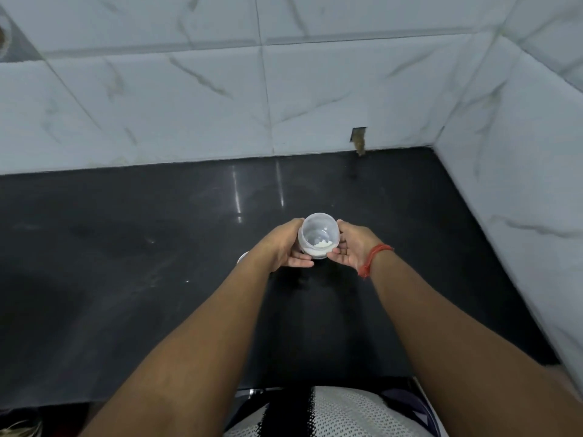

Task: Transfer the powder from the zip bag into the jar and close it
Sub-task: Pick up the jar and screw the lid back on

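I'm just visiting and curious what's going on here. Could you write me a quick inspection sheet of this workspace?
Surface: dark glossy countertop, faintly smudged.
Job's things: clear open jar with a little white powder inside; zip bag not seen; a small pale round edge behind the left wrist, possibly the lid, cannot tell.
Clutter: nothing seen.
Hands: left hand and right hand hold the jar from both sides; red thread band on right wrist.
Cables: nothing seen.
Surroundings: white marble-look wall tiles, small cut-out near the corner.
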